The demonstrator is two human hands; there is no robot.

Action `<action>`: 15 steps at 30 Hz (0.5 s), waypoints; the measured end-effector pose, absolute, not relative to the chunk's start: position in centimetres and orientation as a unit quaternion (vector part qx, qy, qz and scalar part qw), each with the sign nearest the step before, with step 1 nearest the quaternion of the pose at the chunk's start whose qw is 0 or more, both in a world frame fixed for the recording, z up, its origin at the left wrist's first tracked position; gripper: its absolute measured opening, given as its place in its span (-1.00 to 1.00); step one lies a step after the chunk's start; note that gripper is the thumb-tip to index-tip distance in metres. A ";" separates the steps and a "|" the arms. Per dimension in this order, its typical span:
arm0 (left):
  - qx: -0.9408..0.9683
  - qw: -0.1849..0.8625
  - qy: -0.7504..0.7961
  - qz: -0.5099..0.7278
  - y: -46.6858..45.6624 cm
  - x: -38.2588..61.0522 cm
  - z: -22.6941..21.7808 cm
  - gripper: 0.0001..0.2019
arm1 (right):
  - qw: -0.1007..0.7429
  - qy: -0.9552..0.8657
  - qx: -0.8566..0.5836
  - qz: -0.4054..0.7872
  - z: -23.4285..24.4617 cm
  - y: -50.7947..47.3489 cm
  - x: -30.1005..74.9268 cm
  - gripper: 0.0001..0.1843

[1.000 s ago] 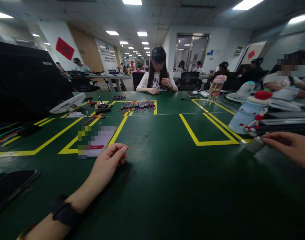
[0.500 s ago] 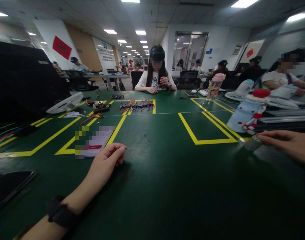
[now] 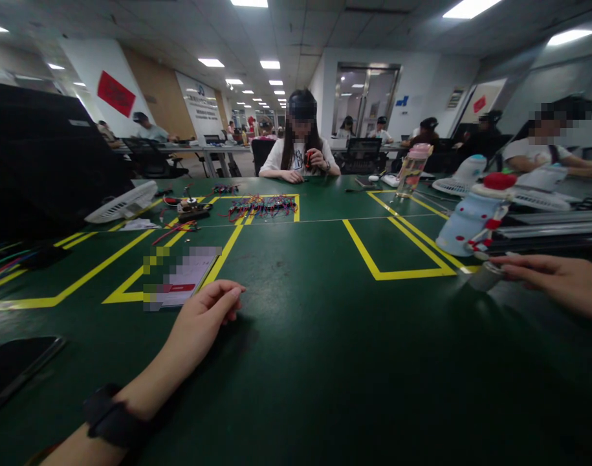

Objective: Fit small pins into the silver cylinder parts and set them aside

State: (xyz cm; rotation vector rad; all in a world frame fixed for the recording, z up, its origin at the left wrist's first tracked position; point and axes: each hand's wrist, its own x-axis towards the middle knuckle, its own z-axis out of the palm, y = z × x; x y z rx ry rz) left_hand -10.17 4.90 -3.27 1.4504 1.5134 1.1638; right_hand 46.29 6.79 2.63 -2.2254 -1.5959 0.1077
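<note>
My left hand (image 3: 211, 307) rests over the green table, its fingers curled in and the thumb against the index finger. Nothing shows between them. Just behind it lies a phone (image 3: 191, 275) with a pale screen, partly blurred out. At the right, my right hand (image 3: 550, 278) has thumb and fingers pinched at the side of a small grey cylinder (image 3: 484, 277), which looks slightly tilted. What kind of thing the cylinder is, I cannot tell. A light-blue bottle (image 3: 463, 226) with a red top stands right behind it.
Yellow tape (image 3: 415, 274) marks areas on the green table (image 3: 325, 349). Tangled wires (image 3: 264, 207) and a small device (image 3: 193, 207) lie farther back. A dark phone (image 3: 17, 366) lies at left. A pink-lidded bottle (image 3: 413, 171) stands back right. Opposite sits a person (image 3: 300, 152).
The whole view has shifted slightly. My left hand stays where it was, and my right hand keeps its pinch by the grey cylinder. The person opposite has raised a small red-and-black thing.
</note>
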 end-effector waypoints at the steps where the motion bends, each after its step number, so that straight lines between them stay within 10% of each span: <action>1: 0.563 0.363 0.589 0.452 4.9 -10.2 -3.2 -0.78 | 0.202 -0.552 -0.806 0.063 2.8 6.6 46.0 -0.55; 15: 0.571 0.352 0.592 0.448 4.7 -10.0 -2.9 -0.79 | 0.253 -0.491 -0.832 0.052 2.3 6.5 44.2 -0.49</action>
